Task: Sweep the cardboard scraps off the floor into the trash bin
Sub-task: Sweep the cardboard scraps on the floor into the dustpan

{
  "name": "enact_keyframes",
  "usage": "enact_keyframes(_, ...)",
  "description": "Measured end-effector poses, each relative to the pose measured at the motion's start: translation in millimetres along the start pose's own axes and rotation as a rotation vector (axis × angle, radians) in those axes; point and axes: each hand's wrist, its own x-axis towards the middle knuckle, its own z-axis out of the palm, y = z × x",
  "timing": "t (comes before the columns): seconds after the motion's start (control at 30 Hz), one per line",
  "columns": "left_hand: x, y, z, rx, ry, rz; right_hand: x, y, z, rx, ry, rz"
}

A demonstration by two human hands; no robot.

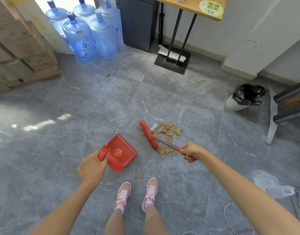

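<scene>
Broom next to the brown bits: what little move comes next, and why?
Probably the right hand should lift the broom over to the far side of the scraps: its head lies between them and the dustpan that the left hand holds.

Floor (pixel 95 102): large grey marble-look tiles with white veins and thin pale joints.
Light: daylight comes in through a bright opening (pixel 64 1) at upper left; sun patches (pixel 39 124) lie on the tiles at middle left.
Walls: white wall (pixel 239 31) at upper right, with a beige skirting along its foot.
Upper left: stacked cardboard boxes (pixel 18 53), and just beside them five blue water-cooler bottles (pixel 79 39).
Top centre: dark cabinet (pixel 137 22); to its right a wooden tabletop (pixel 191 7) on black legs and a flat black base (pixel 173 65).
Right edge: furniture with a white leg (pixel 273 119) and two black bars.
</scene>
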Motion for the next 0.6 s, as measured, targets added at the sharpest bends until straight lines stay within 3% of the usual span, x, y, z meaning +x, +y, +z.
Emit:
enact_keyframes(0.3, 8, -15, -25, 0.009, 0.025, 0.043, -54, 57, 22, 0.122, -0.062, 0.027)
enact_keyframes(0.6, 7, -47, -41, 0.068, 0.002, 0.109, -68, 93, 111, 0.138, -0.17, 0.092)
